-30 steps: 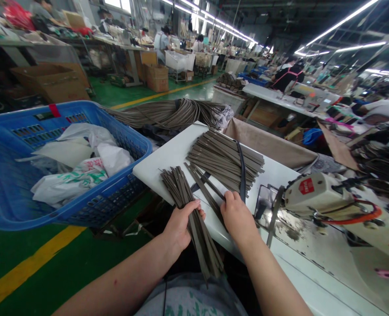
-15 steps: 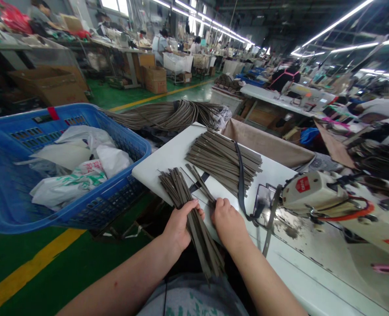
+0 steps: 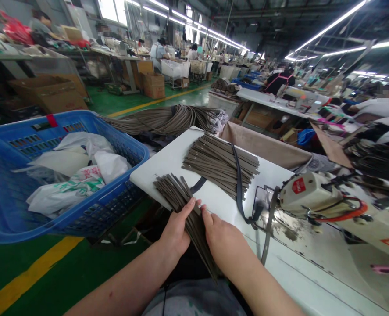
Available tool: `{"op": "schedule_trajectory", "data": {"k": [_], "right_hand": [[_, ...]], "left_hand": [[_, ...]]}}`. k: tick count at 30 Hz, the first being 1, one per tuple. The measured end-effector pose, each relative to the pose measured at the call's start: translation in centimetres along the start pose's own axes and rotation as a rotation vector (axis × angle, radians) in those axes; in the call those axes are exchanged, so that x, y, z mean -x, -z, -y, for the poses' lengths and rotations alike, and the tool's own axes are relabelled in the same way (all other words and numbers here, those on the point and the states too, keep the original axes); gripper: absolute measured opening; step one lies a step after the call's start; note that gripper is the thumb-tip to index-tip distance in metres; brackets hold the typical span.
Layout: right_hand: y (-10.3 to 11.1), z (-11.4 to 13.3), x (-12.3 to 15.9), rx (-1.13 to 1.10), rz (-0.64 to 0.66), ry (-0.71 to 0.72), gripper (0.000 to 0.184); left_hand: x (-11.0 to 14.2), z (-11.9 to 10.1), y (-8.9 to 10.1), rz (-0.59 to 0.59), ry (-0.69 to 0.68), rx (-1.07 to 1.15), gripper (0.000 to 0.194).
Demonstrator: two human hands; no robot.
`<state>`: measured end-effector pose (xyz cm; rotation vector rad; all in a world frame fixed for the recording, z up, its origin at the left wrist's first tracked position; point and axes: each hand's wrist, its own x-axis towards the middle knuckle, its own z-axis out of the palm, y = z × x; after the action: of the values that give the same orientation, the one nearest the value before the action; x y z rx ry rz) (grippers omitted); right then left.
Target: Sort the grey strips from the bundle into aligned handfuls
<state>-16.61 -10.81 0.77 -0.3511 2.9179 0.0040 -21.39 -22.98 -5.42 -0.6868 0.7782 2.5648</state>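
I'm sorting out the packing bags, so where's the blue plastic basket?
In the head view, the blue plastic basket sits on the person's left, beside the white tabletop.

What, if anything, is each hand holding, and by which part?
The left hand grips a bundle of flat grey-brown strips around its middle; the right hand touches its side there, grip unclear.

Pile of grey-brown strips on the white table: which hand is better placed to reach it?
Probably the right hand: it is nearer the pile, while the left hand grips a similar bundle.
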Motion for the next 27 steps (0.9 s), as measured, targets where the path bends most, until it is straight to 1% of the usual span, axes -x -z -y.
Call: {"op": "schedule_trajectory", "data": {"k": [1,2,3,4,5,6,7,8,10,11,12,13,15,17,20,23,27], "right_hand": [[0.4,-0.1,0.2,-0.039,0.002,0.052,0.043],[0.7,-0.5,0.1,-0.094,-0.004,0.098,0.037],[1.0,-1.1,-0.2,-0.154,-0.024,0.132,0.031],[1.1,-2.1,-0.7,-0.208,-0.066,0.149,0.03],[1.0,-3.2,-1.5,-0.238,-0.131,0.132,0.034],[0.8,-4.5,-2.4,-0.232,-0.226,0.086,0.034],[0.3,-5.9,-3.5,-0.2,-0.343,0.016,0.03],[-0.2,-7.2,-4.6,-0.162,-0.422,-0.053,0.027],[-1.5,-9.4,-6.5,-0.083,-0.461,-0.116,0.04],[-2.2,-10.1,-7.2,-0.042,-0.452,-0.141,0.047],[-2.7,-10.4,-7.7,0.0,-0.437,-0.155,0.049],[-3.2,-10.5,-7.9,0.041,-0.419,-0.158,0.048],[-4.0,-9.9,-7.8,0.116,-0.388,-0.135,0.039],[-4.4,-8.7,-7.1,0.17,-0.37,-0.091,0.029],[-4.3,-7.0,-5.9,0.192,-0.328,-0.08,0.019],[-3.6,-6.4,-5.2,0.097,-0.266,-0.138,0.016],[-2.6,-7.0,-5.0,-0.23,-0.158,-0.201,0.017]], "left_hand": [[-0.1,0.0,0.1,-0.019,-0.005,-0.013,0.025],[-0.2,0.0,0.2,-0.034,-0.005,-0.03,0.024],[-0.3,0.0,0.3,-0.044,-0.003,-0.047,0.023],[-0.4,0.1,0.4,-0.051,-0.003,-0.056,0.023],[-0.5,0.2,0.5,-0.055,-0.006,-0.058,0.023],[-0.5,0.3,0.6,-0.056,-0.012,-0.055,0.023],[-0.6,0.4,0.6,-0.055,-0.019,-0.052,0.024],[-0.6,0.5,0.7,-0.052,-0.027,-0.049,0.025],[-0.6,0.6,0.8,-0.036,-0.033,-0.049,0.026],[-0.7,0.6,0.8,-0.034,-0.033,-0.053,0.026],[-0.7,0.6,0.9,-0.035,-0.033,-0.058,0.026],[-0.7,0.5,0.9,-0.04,-0.032,-0.066,0.026],[-0.8,0.4,1.0,-0.053,-0.034,-0.08,0.024],[-0.8,0.4,1.0,-0.058,-0.035,-0.085,0.022],[-0.9,0.4,0.8,-0.064,-0.032,-0.091,0.02],[-0.9,0.4,0.8,-0.079,-0.018,-0.103,0.02],[-0.7,0.3,0.9,-0.074,-0.016,-0.104,0.02]]}}
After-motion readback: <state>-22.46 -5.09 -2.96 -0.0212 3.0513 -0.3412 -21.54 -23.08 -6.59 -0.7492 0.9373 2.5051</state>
